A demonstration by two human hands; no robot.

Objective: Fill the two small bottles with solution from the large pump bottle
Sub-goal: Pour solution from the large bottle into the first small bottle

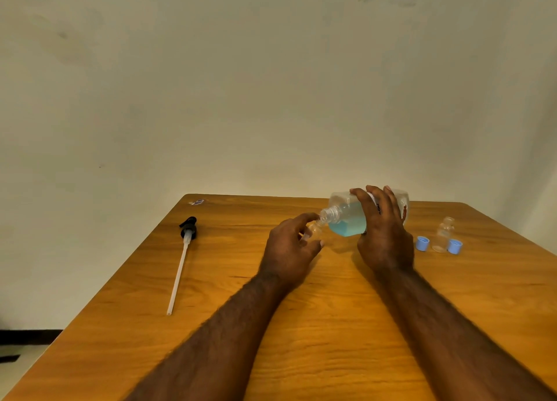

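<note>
My right hand [382, 229] grips the large clear bottle [346, 217], tipped on its side with its open threaded neck pointing left and blue solution pooled low inside. My left hand [289, 247] holds a small clear bottle [315, 229], mostly hidden by the fingers, with its mouth right under the large bottle's neck. A second small clear bottle [443, 235] stands upright on the wooden table [331, 325] at the right, uncapped. Two blue caps [422, 243] [454, 246] lie on either side of its base.
The black pump head with its long white tube [184, 259] lies on the table at the left. A small sticker [197, 202] sits near the table's far left corner. A pale wall rises just behind the table.
</note>
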